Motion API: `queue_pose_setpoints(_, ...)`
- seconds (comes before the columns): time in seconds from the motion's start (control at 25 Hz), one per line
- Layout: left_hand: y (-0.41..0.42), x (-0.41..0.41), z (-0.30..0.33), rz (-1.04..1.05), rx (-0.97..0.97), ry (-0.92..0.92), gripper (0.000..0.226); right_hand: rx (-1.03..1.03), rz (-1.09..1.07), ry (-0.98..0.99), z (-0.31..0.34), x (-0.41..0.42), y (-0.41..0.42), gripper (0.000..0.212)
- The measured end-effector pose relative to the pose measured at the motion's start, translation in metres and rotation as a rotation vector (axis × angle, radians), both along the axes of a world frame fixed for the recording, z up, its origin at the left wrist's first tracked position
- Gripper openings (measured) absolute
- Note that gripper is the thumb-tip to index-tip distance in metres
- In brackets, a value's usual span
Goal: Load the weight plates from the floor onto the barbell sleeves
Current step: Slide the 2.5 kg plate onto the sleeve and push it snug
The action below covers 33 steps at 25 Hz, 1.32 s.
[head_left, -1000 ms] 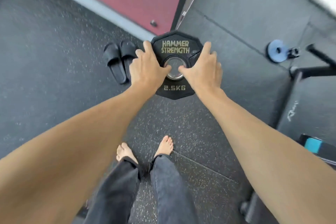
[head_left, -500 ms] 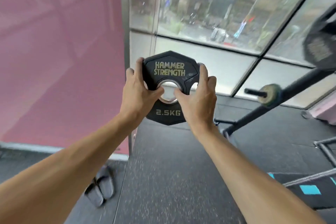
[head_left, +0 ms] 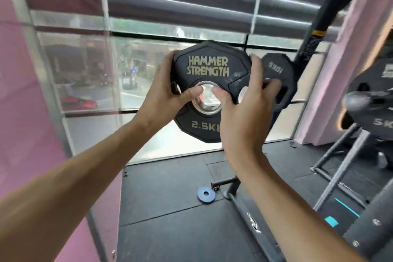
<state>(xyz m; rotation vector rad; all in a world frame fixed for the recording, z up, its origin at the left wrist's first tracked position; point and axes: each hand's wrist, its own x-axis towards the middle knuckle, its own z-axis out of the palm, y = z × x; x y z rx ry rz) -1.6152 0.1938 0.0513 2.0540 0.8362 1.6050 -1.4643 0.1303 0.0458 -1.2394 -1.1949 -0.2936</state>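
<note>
Gripping the 2.5 kg Hammer Strength plate [head_left: 209, 66] upright between them, left hand [head_left: 163, 91] and right hand [head_left: 244, 112] clasping opposite edges, thumbs at its centre hole, 10 kg plate [head_left: 278, 74] just behind

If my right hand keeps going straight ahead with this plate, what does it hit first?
Probably the black 10 kg plate just behind your right hand, past the 2.5 kg plate it holds; depth between them is unclear.

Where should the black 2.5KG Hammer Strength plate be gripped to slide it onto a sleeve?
Grip the black 2.5KG plate by its opposite side rims, as the left hand and right hand do, from the lettered face, leaving the steel-ringed centre hole open.
</note>
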Motion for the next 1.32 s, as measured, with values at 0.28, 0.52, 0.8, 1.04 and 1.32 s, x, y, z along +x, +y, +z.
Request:
queue_pose_setpoints(0.28,0.05,0.087,0.03,-0.284,-0.004,-0.02,0.054,0.028,-0.192,-0.001,0.029,0.074,0.023,0.079)
queue_pose_setpoints(0.52,0.075,0.164,0.031,-0.491,-0.061,-0.059,0.052,0.003,-0.398,0.014,0.042,0.128,0.018,0.081)
queue_pose_setpoints(0.8,0.098,0.263,0.034,-0.777,-0.097,-0.001,0.058,-0.036,-0.708,0.117,0.036,0.185,0.013,0.079)
queue_pose_setpoints(1.04,0.104,0.328,0.035,-1.026,-0.063,0.11,0.057,-0.04,-0.93,0.198,0.023,0.217,0.003,0.074)
queue_pose_setpoints(1.32,0.13,0.352,0.027,-1.041,0.01,0.181,0.061,0.031,-0.902,0.243,0.006,0.235,0.021,0.076)
